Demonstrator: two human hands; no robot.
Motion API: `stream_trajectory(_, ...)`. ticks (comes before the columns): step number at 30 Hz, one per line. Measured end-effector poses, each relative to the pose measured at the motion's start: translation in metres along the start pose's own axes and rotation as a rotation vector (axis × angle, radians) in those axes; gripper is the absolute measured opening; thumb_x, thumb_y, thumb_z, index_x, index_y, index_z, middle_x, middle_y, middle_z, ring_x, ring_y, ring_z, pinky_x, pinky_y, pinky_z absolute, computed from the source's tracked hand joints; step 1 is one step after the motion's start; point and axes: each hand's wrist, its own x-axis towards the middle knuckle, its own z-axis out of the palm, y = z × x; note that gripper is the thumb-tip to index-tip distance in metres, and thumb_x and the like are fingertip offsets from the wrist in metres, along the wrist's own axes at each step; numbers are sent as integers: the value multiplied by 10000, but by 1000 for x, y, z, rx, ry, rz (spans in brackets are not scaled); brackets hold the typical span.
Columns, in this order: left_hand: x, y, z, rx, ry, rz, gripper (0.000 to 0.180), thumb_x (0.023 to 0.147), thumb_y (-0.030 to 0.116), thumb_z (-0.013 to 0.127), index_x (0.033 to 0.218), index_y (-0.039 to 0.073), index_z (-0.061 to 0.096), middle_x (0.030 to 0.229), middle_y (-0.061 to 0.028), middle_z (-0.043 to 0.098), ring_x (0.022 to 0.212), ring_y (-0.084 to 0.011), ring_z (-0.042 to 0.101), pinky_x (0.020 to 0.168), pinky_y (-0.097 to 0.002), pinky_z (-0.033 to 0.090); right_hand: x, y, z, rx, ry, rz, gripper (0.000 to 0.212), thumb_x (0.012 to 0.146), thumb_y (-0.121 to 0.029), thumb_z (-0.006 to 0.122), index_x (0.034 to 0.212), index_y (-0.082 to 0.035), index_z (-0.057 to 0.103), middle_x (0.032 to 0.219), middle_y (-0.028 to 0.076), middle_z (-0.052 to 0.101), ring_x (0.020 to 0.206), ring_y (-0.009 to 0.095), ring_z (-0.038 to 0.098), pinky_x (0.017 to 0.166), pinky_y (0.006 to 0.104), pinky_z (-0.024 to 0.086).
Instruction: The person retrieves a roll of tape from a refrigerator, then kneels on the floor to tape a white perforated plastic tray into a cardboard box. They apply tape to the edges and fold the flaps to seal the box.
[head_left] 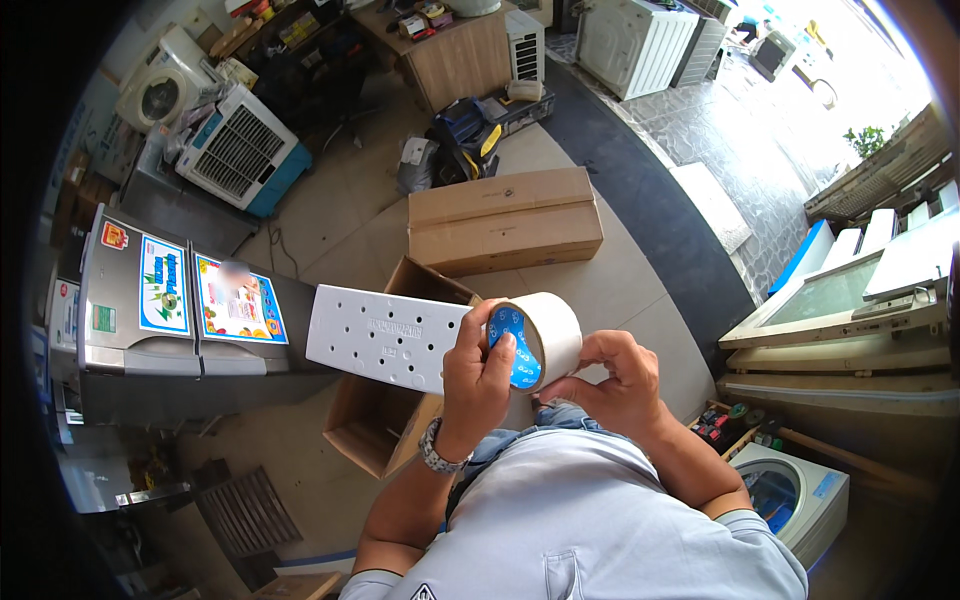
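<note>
A wide roll of tape (558,335), cream outside with a blue printed core, is held up in front of me. My left hand (478,385) grips its left rim, thumb inside the core and fingers behind. At the roll's right side, the bent fingers and thumb of my right hand (622,380) close in a pinch on its outer surface; whether a tape end is between them is too small to see. Behind my left hand lies a white foam block (385,338) dotted with small holes. It lies over an open cardboard box (375,425); I cannot tell whether the left fingers also touch the block.
A long closed carton (505,222) lies on the floor ahead. To the left is a grey refrigerator (140,375) with stickers, and an air cooler (245,150) beyond it. A front-loading washer (795,495) stands at lower right, below stacked panels (850,300).
</note>
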Motion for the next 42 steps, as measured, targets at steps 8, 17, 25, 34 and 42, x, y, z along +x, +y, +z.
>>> stream_trajectory(8,4,8,3,112,-15,101,335,1006,86,573,1336,36,590,879,-115,702,722,-137,645,669,-292,515,-1,-4,2,135,106,131,627,709,-153,973,1139,-47,528,945,89,689,869,169,750,766,311,646)
stream_trajectory(17,8,9,9,219,5,203,332,1013,79,573,1341,29,585,1012,-156,738,768,-201,712,692,-324,548,-3,2,-5,-37,37,-25,560,737,-134,953,1094,-43,532,955,95,693,819,147,737,743,301,640)
stream_trajectory(25,13,11,3,236,-16,223,351,1013,54,567,1362,18,572,1070,-168,748,798,-205,724,708,-317,560,-2,0,-6,364,149,103,540,887,79,767,1284,20,405,1276,204,592,1010,239,734,847,343,657)
stream_trajectory(34,13,13,-2,327,13,309,359,1014,54,566,1370,4,565,1112,-199,750,865,-274,761,746,-347,581,9,-1,-12,-14,182,-22,538,909,103,700,1380,30,451,999,148,746,849,194,763,767,309,643)
stream_trajectory(42,12,10,-4,377,21,399,354,1012,29,573,1365,13,563,1140,-239,740,926,-350,768,772,-382,597,15,-12,-12,-140,148,-29,636,846,91,722,1387,8,398,887,114,690,663,194,697,609,313,593)
